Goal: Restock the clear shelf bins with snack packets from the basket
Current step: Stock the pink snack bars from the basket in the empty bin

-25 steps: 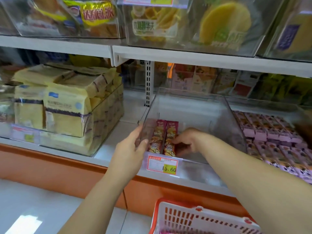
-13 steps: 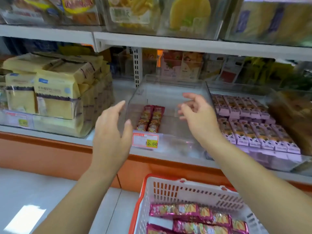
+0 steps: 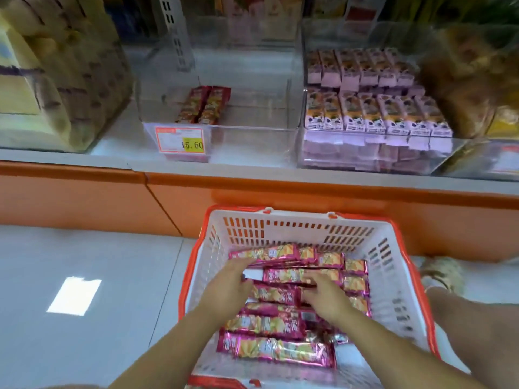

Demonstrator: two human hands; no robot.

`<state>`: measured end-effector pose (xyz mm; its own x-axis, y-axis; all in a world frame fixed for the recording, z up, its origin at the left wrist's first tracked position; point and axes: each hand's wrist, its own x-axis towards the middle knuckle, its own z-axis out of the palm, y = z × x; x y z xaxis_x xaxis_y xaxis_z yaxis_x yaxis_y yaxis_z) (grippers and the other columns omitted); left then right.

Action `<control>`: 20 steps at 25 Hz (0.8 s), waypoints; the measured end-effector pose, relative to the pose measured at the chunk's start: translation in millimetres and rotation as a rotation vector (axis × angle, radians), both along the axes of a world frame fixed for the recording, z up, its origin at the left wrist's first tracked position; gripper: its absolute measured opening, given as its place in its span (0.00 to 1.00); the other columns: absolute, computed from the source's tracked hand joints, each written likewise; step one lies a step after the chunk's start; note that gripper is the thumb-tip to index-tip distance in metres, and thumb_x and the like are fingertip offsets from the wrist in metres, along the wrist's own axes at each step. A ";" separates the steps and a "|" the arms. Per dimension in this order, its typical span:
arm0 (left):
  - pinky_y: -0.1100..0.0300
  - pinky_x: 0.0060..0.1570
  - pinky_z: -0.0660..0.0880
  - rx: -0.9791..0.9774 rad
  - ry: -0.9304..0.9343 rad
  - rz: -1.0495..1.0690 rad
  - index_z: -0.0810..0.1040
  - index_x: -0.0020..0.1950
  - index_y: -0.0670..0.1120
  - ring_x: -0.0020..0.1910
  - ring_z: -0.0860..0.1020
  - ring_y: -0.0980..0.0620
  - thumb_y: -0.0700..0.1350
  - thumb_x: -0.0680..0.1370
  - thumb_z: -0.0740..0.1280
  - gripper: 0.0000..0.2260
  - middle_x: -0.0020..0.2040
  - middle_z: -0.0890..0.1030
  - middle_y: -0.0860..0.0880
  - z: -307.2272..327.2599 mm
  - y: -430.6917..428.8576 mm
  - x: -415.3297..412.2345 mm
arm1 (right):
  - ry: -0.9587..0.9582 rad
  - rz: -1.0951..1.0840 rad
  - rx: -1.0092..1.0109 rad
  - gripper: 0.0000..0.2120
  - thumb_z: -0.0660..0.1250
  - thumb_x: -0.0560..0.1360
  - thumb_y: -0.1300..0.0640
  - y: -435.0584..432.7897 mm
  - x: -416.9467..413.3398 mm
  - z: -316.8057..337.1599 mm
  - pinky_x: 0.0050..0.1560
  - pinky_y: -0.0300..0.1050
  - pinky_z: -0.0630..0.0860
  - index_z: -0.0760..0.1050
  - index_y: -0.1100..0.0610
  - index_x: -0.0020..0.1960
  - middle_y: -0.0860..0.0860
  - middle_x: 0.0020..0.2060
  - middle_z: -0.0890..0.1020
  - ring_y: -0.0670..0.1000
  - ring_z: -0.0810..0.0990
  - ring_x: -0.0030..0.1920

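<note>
Snack packets (image 3: pixel 269 324): where are they, asks my colleague.

Mostly right under my hands, I answer, stacked flat in the basket (image 3: pixel 393 276). Only 2 lie in the clear bin (image 3: pixel 252 141), up ahead of the hands beyond the basket's far rim.

And the hands?

The right hand (image 3: pixel 327 299) lies loose, fingers spread on top of a packet, gripping nothing. The left hand (image 3: pixel 229 284) reaches over the far stack; whether it pinches one I cannot tell, it is blurred. I judge both are down there to gather several at once, since the bin has plenty of room.
</note>
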<state>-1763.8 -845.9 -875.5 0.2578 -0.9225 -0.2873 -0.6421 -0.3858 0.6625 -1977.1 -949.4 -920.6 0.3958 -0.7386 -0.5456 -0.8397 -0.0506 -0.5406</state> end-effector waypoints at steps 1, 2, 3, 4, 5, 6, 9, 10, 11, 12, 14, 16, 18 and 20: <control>0.66 0.49 0.72 0.056 0.031 -0.004 0.66 0.72 0.56 0.52 0.75 0.58 0.43 0.81 0.61 0.20 0.71 0.67 0.54 -10.5 2.6 -4.8 | 0.034 0.068 0.046 0.26 0.63 0.80 0.55 3.0 -2.8 -8.3 0.52 0.39 0.75 0.61 0.52 0.76 0.53 0.70 0.71 0.46 0.77 0.53; 0.66 0.50 0.71 0.094 0.037 -0.029 0.65 0.73 0.55 0.53 0.75 0.57 0.44 0.81 0.61 0.20 0.71 0.67 0.54 -18.2 5.2 -7.8 | 0.077 0.142 0.037 0.29 0.63 0.80 0.53 4.4 0.0 -14.6 0.63 0.45 0.72 0.57 0.50 0.77 0.54 0.73 0.67 0.51 0.73 0.64; 0.65 0.54 0.70 0.129 0.019 -0.064 0.64 0.74 0.55 0.57 0.75 0.56 0.46 0.81 0.60 0.20 0.72 0.67 0.53 -24.6 7.2 -8.6 | 0.118 0.211 0.016 0.31 0.63 0.80 0.52 6.0 5.5 -20.1 0.71 0.50 0.64 0.53 0.48 0.78 0.53 0.75 0.62 0.55 0.65 0.72; 0.63 0.60 0.69 0.159 0.003 -0.090 0.63 0.74 0.55 0.62 0.73 0.54 0.47 0.81 0.60 0.21 0.72 0.66 0.52 -29.8 8.6 -7.3 | 0.136 0.259 0.004 0.32 0.63 0.80 0.52 8.1 13.0 -23.6 0.74 0.52 0.58 0.51 0.47 0.78 0.53 0.76 0.59 0.57 0.58 0.76; 0.61 0.63 0.68 0.188 0.003 -0.092 0.63 0.75 0.54 0.65 0.72 0.53 0.47 0.81 0.61 0.22 0.73 0.66 0.52 -33.9 9.8 -3.7 | 0.151 0.279 0.006 0.33 0.63 0.80 0.52 11.8 20.5 -28.8 0.75 0.53 0.58 0.50 0.46 0.78 0.53 0.77 0.58 0.57 0.56 0.76; 0.60 0.64 0.68 0.200 0.011 -0.072 0.63 0.75 0.54 0.66 0.71 0.52 0.46 0.81 0.61 0.22 0.73 0.66 0.51 -36.8 10.3 0.4 | 0.165 0.267 -0.004 0.32 0.63 0.80 0.52 15.7 26.4 -33.1 0.74 0.53 0.61 0.51 0.47 0.78 0.54 0.76 0.59 0.57 0.58 0.76; 0.62 0.60 0.70 0.202 0.030 0.019 0.65 0.74 0.53 0.62 0.73 0.53 0.45 0.81 0.62 0.21 0.72 0.67 0.50 -42.9 11.5 12.0 | 0.102 0.093 -0.037 0.19 0.64 0.79 0.54 21.9 28.8 -33.1 0.55 0.46 0.77 0.68 0.52 0.70 0.52 0.65 0.74 0.51 0.79 0.55; 0.62 0.59 0.71 0.197 0.042 0.042 0.65 0.74 0.53 0.61 0.74 0.53 0.45 0.81 0.61 0.21 0.71 0.68 0.50 -43.9 11.5 14.4 | 0.032 0.027 -0.010 0.15 0.64 0.79 0.55 20.2 28.6 -26.5 0.45 0.41 0.77 0.72 0.52 0.65 0.49 0.61 0.76 0.49 0.80 0.44; 0.62 0.59 0.71 0.193 0.052 0.054 0.65 0.74 0.52 0.61 0.74 0.53 0.45 0.81 0.61 0.21 0.72 0.68 0.50 -43.1 10.8 15.0 | -0.041 -0.024 0.010 0.11 0.64 0.79 0.56 16.4 28.3 -18.6 0.38 0.36 0.73 0.74 0.53 0.61 0.48 0.58 0.76 0.47 0.78 0.37; 0.61 0.61 0.70 0.187 0.056 0.054 0.65 0.74 0.52 0.63 0.73 0.52 0.45 0.81 0.62 0.21 0.72 0.67 0.49 -42.2 9.9 14.6 | -0.109 -0.071 0.021 0.08 0.64 0.79 0.57 10.0 28.5 -8.4 0.36 0.34 0.70 0.75 0.52 0.58 0.48 0.57 0.75 0.46 0.77 0.38; 0.58 0.69 0.65 0.192 0.047 0.007 0.62 0.75 0.51 0.70 0.67 0.50 0.44 0.80 0.65 0.25 0.74 0.64 0.49 -40.7 8.0 12.1 | -0.216 -0.120 0.010 0.07 0.66 0.77 0.59 -4.7 28.0 18.5 0.42 0.35 0.68 0.76 0.51 0.53 0.49 0.57 0.74 0.46 0.76 0.47; 0.57 0.71 0.59 0.178 0.039 -0.048 0.58 0.77 0.52 0.74 0.61 0.50 0.45 0.77 0.69 0.31 0.75 0.62 0.50 -36.3 5.8 7.2 | -0.273 -0.102 0.020 0.11 0.66 0.76 0.59 -17.0 23.6 50.8 0.38 0.33 0.70 0.76 0.48 0.56 0.46 0.55 0.72 0.45 0.75 0.44; 0.55 0.72 0.60 0.145 0.031 -0.101 0.56 0.78 0.53 0.74 0.60 0.49 0.48 0.74 0.72 0.36 0.75 0.62 0.51 -29.8 2.9 2.0 | -0.333 -0.105 0.066 0.17 0.67 0.76 0.58 -26.5 15.9 80.0 0.31 0.28 0.70 0.73 0.44 0.62 0.44 0.53 0.74 0.44 0.76 0.37; 0.52 0.72 0.61 0.090 0.008 -0.168 0.56 0.77 0.55 0.74 0.60 0.50 0.51 0.73 0.73 0.38 0.75 0.62 0.53 -19.8 -0.5 -4.5 | -0.409 -0.134 0.073 0.18 0.68 0.76 0.56 -32.3 8.4 103.1 0.35 0.28 0.73 0.72 0.40 0.62 0.44 0.53 0.74 0.42 0.78 0.41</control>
